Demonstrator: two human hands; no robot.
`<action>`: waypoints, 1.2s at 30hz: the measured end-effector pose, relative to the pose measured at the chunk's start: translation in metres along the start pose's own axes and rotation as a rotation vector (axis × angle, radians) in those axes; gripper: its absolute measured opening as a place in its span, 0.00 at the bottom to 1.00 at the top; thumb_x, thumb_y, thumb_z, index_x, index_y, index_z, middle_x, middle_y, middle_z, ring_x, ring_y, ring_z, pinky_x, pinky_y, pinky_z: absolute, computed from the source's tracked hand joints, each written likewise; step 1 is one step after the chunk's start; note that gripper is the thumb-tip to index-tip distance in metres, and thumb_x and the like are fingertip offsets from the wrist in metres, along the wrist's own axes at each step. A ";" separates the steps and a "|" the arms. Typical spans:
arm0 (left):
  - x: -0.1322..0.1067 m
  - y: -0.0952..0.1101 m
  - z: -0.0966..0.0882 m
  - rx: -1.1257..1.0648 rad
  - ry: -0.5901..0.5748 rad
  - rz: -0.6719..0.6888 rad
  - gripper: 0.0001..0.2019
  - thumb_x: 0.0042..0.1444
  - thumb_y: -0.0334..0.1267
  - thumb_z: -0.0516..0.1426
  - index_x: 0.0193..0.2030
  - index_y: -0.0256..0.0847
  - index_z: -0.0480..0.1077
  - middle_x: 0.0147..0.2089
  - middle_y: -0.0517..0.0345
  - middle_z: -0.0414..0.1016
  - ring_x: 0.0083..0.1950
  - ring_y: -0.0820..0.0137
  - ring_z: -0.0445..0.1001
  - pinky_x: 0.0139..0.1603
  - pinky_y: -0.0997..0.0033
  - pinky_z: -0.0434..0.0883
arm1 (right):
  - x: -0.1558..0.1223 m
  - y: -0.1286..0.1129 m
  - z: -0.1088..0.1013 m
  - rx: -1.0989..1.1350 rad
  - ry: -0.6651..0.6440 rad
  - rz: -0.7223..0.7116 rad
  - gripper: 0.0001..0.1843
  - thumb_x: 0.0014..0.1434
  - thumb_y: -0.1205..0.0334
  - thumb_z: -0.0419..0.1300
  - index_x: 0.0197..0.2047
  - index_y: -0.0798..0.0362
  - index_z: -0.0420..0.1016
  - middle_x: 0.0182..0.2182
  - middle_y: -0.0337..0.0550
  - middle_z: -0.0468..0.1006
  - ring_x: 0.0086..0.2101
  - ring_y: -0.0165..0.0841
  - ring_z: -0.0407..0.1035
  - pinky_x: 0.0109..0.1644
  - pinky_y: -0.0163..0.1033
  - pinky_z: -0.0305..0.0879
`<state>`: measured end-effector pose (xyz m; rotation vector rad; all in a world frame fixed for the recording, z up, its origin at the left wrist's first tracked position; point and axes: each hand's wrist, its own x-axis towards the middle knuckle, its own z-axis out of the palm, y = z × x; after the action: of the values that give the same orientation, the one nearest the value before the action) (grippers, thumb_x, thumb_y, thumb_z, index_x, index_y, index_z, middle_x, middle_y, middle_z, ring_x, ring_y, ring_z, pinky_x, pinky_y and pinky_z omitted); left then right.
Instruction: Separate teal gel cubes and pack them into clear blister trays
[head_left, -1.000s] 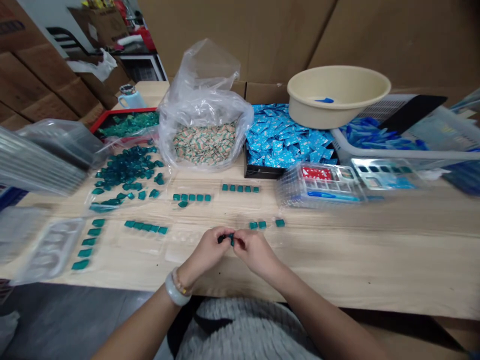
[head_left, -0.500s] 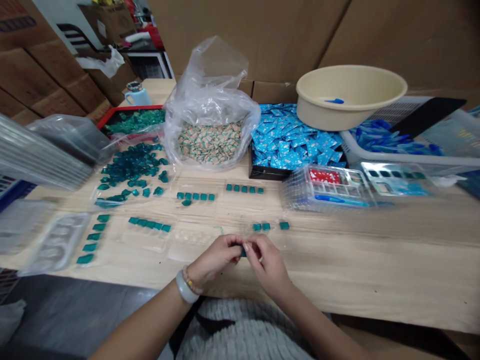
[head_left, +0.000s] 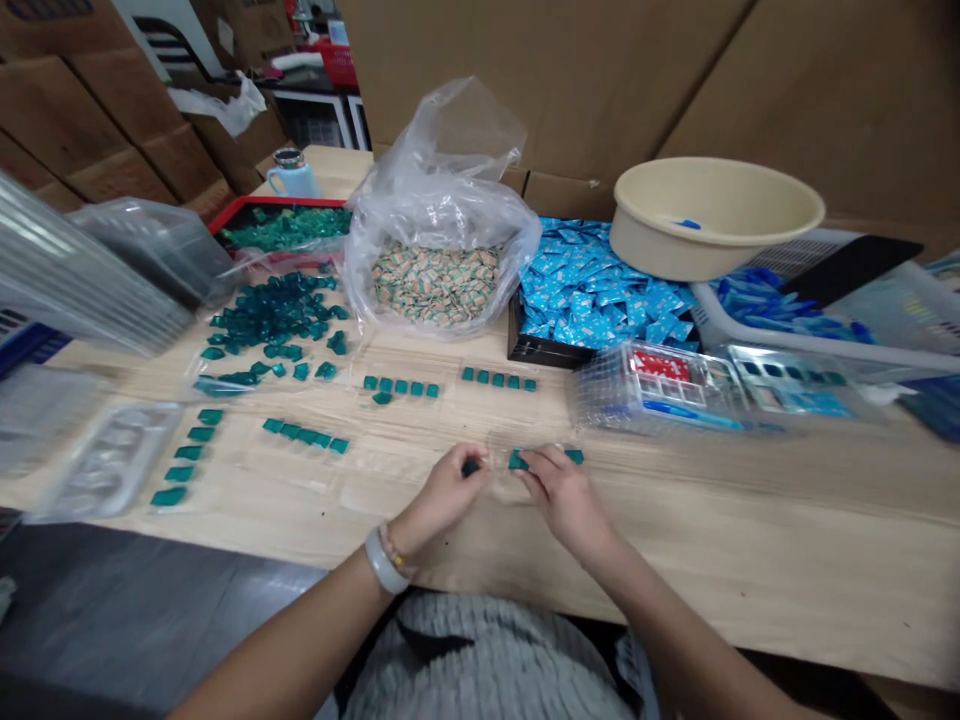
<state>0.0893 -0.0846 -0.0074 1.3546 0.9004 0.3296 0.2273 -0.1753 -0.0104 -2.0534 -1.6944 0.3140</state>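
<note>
Two hands now stand apart, no longer meeting over one piece. The curled left hand [head_left: 442, 492] pinches a teal gel pod [head_left: 470, 467]; the loosely open right hand [head_left: 564, 492] rests its fingertips on a second teal pod [head_left: 517, 460] on the tabletop [head_left: 750, 520].

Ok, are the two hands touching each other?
Apart. The head view shows a plain gap between the left hand and the right hand; their fingertips do not meet.
</note>
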 end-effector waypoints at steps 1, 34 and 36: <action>-0.001 0.000 -0.005 -0.023 -0.001 -0.038 0.13 0.43 0.29 0.52 0.38 0.36 0.66 0.37 0.56 0.69 0.35 0.73 0.66 0.33 0.76 0.63 | 0.008 0.001 -0.002 -0.141 -0.072 -0.021 0.10 0.56 0.64 0.52 0.37 0.56 0.72 0.32 0.48 0.72 0.35 0.37 0.66 0.40 0.42 0.61; -0.007 0.012 -0.009 -0.722 -0.167 -0.285 0.12 0.36 0.34 0.65 0.28 0.32 0.70 0.29 0.57 0.73 0.34 0.74 0.72 0.43 0.72 0.65 | 0.013 -0.015 -0.007 0.241 0.002 -0.204 0.11 0.56 0.63 0.52 0.44 0.52 0.65 0.36 0.46 0.70 0.37 0.35 0.63 0.40 0.41 0.61; -0.006 0.012 -0.002 -0.743 -0.247 -0.296 0.11 0.39 0.36 0.64 0.28 0.31 0.71 0.30 0.56 0.73 0.33 0.75 0.71 0.42 0.74 0.65 | 0.004 -0.022 -0.010 0.362 0.014 -0.163 0.06 0.56 0.65 0.52 0.38 0.52 0.66 0.31 0.43 0.69 0.33 0.32 0.64 0.36 0.37 0.62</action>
<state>0.0873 -0.0844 0.0063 0.5514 0.6582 0.2254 0.2135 -0.1700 0.0095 -1.6437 -1.6447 0.5099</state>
